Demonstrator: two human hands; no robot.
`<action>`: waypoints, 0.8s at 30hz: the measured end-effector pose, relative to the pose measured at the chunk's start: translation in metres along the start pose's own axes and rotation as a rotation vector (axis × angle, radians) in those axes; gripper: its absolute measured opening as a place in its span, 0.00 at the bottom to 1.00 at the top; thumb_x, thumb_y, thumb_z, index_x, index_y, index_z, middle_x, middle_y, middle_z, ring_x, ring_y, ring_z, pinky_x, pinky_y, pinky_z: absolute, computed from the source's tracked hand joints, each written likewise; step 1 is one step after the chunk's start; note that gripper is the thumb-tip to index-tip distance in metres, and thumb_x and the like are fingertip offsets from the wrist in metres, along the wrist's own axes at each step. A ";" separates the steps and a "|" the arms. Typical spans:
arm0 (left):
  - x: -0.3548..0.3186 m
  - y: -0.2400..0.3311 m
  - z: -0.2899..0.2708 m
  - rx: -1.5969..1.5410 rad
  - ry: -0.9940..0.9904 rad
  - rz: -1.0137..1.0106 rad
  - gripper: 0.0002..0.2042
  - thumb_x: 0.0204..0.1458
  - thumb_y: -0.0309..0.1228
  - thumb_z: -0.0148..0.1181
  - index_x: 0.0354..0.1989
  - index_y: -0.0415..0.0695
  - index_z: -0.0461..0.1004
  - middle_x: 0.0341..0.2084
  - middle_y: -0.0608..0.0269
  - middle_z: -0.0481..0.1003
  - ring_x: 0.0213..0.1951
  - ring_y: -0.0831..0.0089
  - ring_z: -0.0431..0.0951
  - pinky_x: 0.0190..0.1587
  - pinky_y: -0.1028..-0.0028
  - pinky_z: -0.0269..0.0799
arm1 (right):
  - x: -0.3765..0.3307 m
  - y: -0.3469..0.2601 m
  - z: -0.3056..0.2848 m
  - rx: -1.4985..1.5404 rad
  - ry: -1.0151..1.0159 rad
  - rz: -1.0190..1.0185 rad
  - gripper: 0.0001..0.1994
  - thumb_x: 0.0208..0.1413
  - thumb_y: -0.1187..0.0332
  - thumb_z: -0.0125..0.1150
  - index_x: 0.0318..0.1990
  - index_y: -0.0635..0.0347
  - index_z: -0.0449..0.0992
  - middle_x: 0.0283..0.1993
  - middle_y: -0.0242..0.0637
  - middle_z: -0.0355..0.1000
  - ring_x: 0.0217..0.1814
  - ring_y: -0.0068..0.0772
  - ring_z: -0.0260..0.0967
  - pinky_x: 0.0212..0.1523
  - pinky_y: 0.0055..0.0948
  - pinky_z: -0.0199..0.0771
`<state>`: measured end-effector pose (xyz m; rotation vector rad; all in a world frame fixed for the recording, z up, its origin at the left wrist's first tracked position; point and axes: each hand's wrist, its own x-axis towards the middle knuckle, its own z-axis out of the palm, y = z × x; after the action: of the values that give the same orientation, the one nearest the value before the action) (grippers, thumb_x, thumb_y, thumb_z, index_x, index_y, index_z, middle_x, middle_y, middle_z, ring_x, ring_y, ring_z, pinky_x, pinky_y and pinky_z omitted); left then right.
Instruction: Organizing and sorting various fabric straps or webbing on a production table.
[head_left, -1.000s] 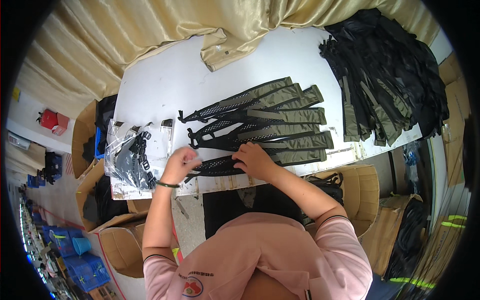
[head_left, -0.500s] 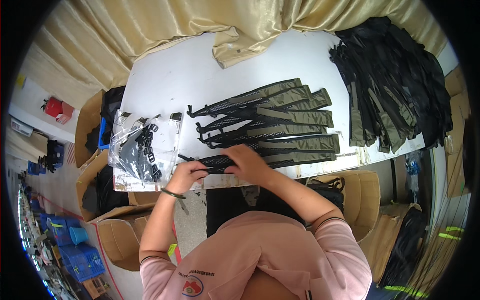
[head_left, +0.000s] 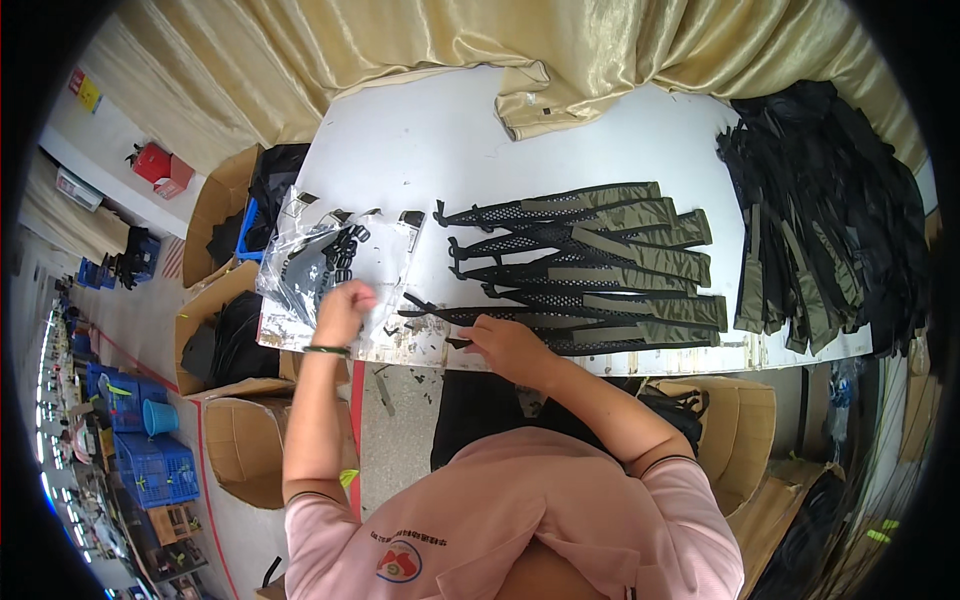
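Note:
Several olive and black mesh shoulder straps [head_left: 640, 275] lie fanned out on the white table, their narrow black webbing ends pointing left. My right hand [head_left: 500, 347] is at the near edge, pinching the dark end of the nearest strap [head_left: 600, 347]. Over on the left, my left hand [head_left: 345, 312] is curled at the near side of a clear plastic bag [head_left: 385, 245] with black plastic buckles [head_left: 345, 258] in it. What its fingers hold, if anything, is hidden.
A big heap of similar black and olive straps [head_left: 820, 220] covers the table's right end. Cardboard boxes [head_left: 245, 440] stand left of the table, and another cardboard box [head_left: 740, 430] stands below its right side. A gold curtain [head_left: 420, 40] hangs along the back.
My left hand has left the nearest strap and moved left to the bag of buckles. My right hand has shifted to the strap's end. The view has turned slightly left.

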<state>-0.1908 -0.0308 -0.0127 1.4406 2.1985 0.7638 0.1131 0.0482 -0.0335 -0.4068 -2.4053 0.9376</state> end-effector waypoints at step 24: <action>0.000 -0.050 -0.008 0.692 -0.271 0.138 0.16 0.31 0.27 0.70 0.32 0.47 0.73 0.31 0.55 0.72 0.37 0.54 0.74 0.40 0.61 0.70 | 0.003 0.004 -0.042 0.253 0.062 0.280 0.08 0.50 0.69 0.61 0.34 0.64 0.77 0.32 0.45 0.73 0.32 0.47 0.70 0.33 0.34 0.69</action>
<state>-0.2308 -0.0488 -0.0383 1.8825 2.2564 -0.1964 0.1343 0.0746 -0.0090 -0.6766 -2.1724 1.3131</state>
